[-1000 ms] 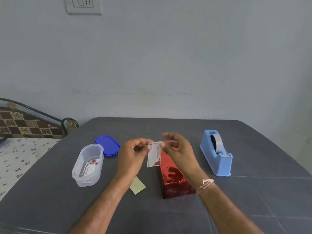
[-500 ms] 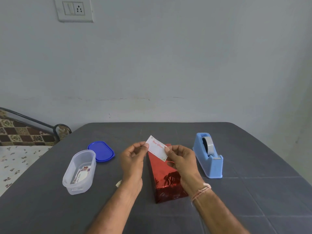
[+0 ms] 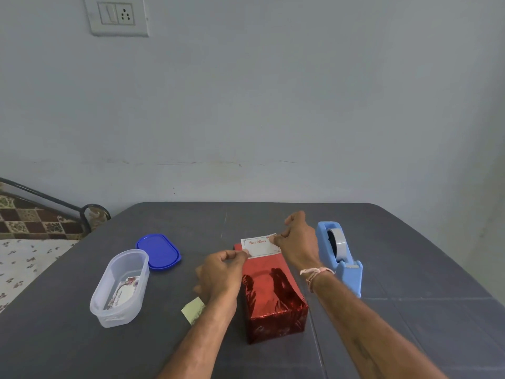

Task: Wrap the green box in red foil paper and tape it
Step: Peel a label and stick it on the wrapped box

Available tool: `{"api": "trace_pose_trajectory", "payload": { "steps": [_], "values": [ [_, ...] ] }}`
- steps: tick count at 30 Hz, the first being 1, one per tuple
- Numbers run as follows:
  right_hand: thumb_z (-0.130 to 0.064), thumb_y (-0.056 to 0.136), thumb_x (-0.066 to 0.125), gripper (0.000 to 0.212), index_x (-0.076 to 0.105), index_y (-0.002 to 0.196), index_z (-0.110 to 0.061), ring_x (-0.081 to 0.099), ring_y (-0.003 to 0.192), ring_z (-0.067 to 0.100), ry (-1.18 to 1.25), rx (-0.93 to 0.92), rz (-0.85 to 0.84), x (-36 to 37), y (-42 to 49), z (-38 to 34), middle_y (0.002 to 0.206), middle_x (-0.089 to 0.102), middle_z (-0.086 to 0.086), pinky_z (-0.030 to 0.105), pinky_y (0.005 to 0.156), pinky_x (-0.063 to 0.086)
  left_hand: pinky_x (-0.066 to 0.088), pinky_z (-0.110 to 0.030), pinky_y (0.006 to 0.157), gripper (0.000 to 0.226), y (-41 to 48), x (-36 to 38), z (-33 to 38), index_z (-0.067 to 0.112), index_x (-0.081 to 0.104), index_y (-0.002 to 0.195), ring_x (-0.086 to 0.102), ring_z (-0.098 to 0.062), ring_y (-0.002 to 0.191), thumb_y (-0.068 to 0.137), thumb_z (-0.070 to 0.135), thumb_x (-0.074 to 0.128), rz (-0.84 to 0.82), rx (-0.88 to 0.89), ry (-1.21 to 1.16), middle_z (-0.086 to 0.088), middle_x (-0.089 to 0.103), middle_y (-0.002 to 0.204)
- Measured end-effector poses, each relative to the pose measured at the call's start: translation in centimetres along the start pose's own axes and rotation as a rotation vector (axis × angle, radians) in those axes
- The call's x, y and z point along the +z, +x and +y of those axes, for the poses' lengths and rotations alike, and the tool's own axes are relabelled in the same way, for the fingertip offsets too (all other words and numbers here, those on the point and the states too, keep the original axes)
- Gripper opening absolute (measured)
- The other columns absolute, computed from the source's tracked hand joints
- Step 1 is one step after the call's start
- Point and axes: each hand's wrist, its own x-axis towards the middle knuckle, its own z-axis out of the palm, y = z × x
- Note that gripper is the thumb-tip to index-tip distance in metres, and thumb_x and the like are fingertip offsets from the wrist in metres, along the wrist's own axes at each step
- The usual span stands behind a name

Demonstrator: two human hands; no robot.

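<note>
Dark grey tabletop (image 3: pixel 410 337) below a pale wall. At its middle, shiny red foil-wrapped rectangular box (image 3: pixel 273 302), long axis near to far, fully covered. Over its far end, small white printed greeting card (image 3: pixel 259 246), long axis left to right, crosswise to the box. Pinched at the near-left corner by left hand (image 3: pixel 218 272), at the far-right corner by right hand (image 3: pixel 297 242); box below and nearer than both pinches. Cannot tell whether card touches foil. Light blue plastic tape dispenser (image 3: pixel 341 258) just right of the right hand, probably the nearer reach for tape.

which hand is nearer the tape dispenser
Right. The right hand pinches the right corner of the card, just beside the tape dispenser. The left hand pinches its left corner, across the wrapped box from the dispenser.
</note>
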Motion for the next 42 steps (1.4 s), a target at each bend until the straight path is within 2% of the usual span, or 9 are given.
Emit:
{"api": "trace_pose_trajectory", "payload": {
  "steps": [5,18,24,27,30,33,36,39,42],
  "values": [
    [-0.020,0.082,0.082,0.048,0.040,0.108,-0.020,0.068,0.082,0.023,-0.117,0.020,-0.050,0.9,1.2,0.9,0.084,0.068,-0.002,0.046,0.078,0.059,0.029,-0.038,0.082,0.022,0.9,1.2,-0.6,0.036,0.074,0.073,0.047,-0.011,0.109,0.081,0.057,0.071,-0.014,-0.007,0.087,0.020,0.066,0.080],
    [-0.018,0.086,0.076,0.044,0.037,0.105,-0.024,0.068,0.077,0.020,-0.179,-0.030,-0.057,2.6,1.6,2.5,0.084,0.067,-0.004,0.046,0.074,0.061,0.028,-0.038,0.084,0.018,1.9,2.2,-1.3,0.035,0.075,0.082,0.048,-0.013,0.118,0.084,0.053,0.071,-0.031,-0.004,0.162,0.019,0.066,0.092],
    [-0.014,0.088,0.073,0.041,0.037,0.105,-0.025,0.068,0.074,0.021,-0.222,-0.092,-0.038,3.2,1.3,2.8,0.080,0.066,-0.003,0.045,0.071,0.061,0.039,-0.039,0.080,0.017,1.8,2.4,-1.2,0.035,0.070,0.074,0.055,-0.012,0.107,0.081,0.050,0.073,-0.011,0.024,0.191,0.021,0.065,0.083],
    [-0.014,0.084,0.077,0.044,0.038,0.103,-0.024,0.065,0.077,0.021,-0.208,-0.057,-0.054,3.2,1.3,3.1,0.084,0.063,-0.002,0.045,0.072,0.059,0.044,-0.042,0.084,0.020,2.1,2.5,-1.6,0.034,0.064,0.078,0.054,-0.014,0.110,0.078,0.050,0.077,-0.017,0.023,0.186,0.017,0.065,0.091],
    [-0.018,0.084,0.077,0.040,0.043,0.105,-0.025,0.062,0.084,0.020,-0.193,-0.018,-0.074,2.9,1.2,3.4,0.097,0.058,-0.002,0.043,0.077,0.057,0.042,-0.044,0.089,0.023,2.2,2.4,-2.0,0.038,0.057,0.084,0.050,-0.013,0.111,0.078,0.046,0.079,-0.058,0.052,0.147,0.018,0.059,0.105],
    [-0.022,0.089,0.070,0.025,0.060,0.110,-0.032,0.064,0.092,0.018,-0.210,-0.038,-0.082,2.9,0.8,3.7,0.109,0.055,-0.006,0.039,0.080,0.057,0.041,-0.041,0.088,0.009,2.2,2.6,-2.3,0.044,0.066,0.086,0.057,-0.008,0.106,0.084,0.039,0.073,-0.098,0.101,0.077,0.025,0.065,0.106],
    [-0.027,0.090,0.072,0.008,0.075,0.095,-0.033,0.065,0.093,0.007,-0.050,0.029,-0.103,2.9,0.4,4.7,0.106,0.066,-0.009,0.034,0.086,0.058,0.052,-0.044,0.092,0.010,2.3,2.4,-2.6,0.050,0.070,0.086,0.065,-0.004,0.095,0.087,0.040,0.067,-0.134,0.067,0.009,0.025,0.071,0.102],
    [-0.020,0.088,0.075,0.015,0.079,0.099,-0.029,0.069,0.094,0.007,0.154,0.163,-0.108,2.3,0.3,5.7,0.099,0.073,-0.010,0.036,0.091,0.060,0.051,-0.046,0.095,0.011,2.3,2.0,-2.7,0.055,0.068,0.082,0.065,-0.001,0.095,0.084,0.044,0.067,-0.153,0.067,0.027,0.031,0.069,0.097],
    [-0.012,0.090,0.072,0.023,0.078,0.107,-0.027,0.072,0.093,0.011,0.207,0.227,-0.153,1.9,-0.1,5.5,0.098,0.074,-0.007,0.035,0.090,0.062,0.054,-0.045,0.094,0.018,2.8,1.8,-3.1,0.061,0.068,0.083,0.068,0.001,0.095,0.074,0.046,0.067,-0.228,0.070,-0.032,0.034,0.071,0.090]
  ]
}}
